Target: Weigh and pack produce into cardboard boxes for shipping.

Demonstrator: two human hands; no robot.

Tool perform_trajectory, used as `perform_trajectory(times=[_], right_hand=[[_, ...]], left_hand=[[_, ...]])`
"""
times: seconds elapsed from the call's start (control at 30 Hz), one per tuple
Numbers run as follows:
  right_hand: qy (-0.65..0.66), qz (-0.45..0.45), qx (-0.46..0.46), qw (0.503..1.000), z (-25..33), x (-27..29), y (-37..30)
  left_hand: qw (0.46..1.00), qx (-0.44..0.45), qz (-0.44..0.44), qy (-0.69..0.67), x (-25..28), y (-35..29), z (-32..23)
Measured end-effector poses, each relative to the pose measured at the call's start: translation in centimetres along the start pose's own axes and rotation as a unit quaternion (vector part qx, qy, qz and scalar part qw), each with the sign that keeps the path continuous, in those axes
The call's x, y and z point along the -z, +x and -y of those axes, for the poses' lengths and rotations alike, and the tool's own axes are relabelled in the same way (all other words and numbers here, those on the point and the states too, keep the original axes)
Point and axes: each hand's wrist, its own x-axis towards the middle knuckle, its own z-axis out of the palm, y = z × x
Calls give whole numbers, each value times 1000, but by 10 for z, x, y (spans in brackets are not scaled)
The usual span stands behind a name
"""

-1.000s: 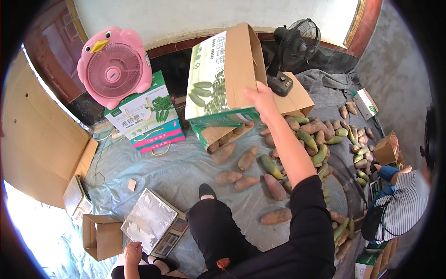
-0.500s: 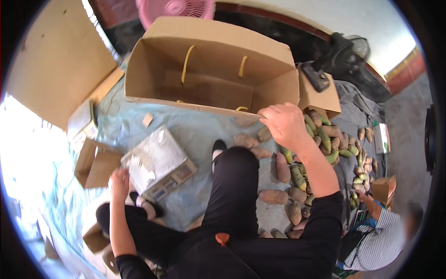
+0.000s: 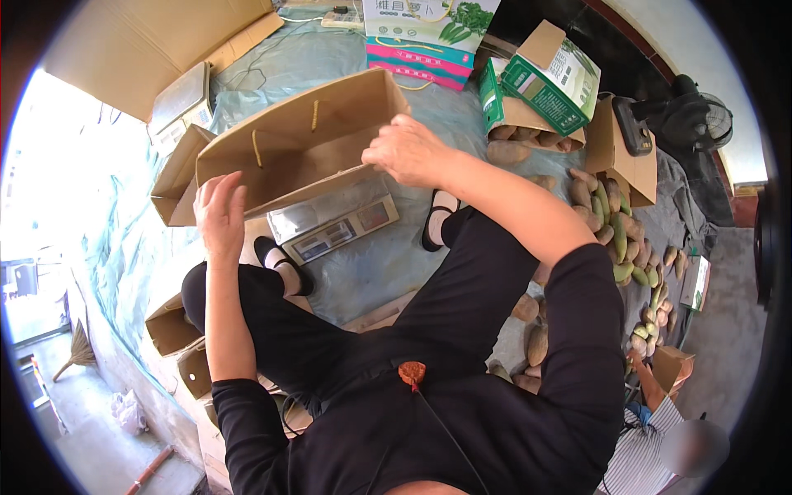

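Observation:
An open, upright cardboard box with yellow rope handles inside its walls stands tilted in front of me, its hollow facing up. My right hand grips the box's near right corner, fingers curled over the edge. At the left end, my left hand has its fingers stretched out and apart against the near left corner. Directly below the cardboard box is a low printed box with a silvery top, partly covered by it. The cardboard box's bottom is mostly hidden.
Green and reddish long radishes lie heaped at the right. Behind are a green-and-white carton, a stacked white-and-pink carton and a black fan. A person in a striped shirt works at lower right. A broom stands at left.
The cardboard box has come left and nearer, over the silvery-topped box, with my right hand still on it. My left hand has risen to its left end and spread its fingers. The view has shifted.

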Motion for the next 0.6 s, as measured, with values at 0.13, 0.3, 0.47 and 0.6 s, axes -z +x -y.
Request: perform_trajectory(times=[0.13,0.3,0.47,0.6], right_hand=[[1,-38,-37,999,-11,-19,4],[53,-68,-152,985,-26,27,-22],[185,-120,-310,925,-52,32,-105],[241,-127,-433,859,-56,-9,-206]], left_hand=[[979,37,198,-19,-9,-7,3],[958,78,269,-56,-14,-9,7],[963,57,255,-66,-21,-11,13],[959,50,273,-54,-28,-8,9]])
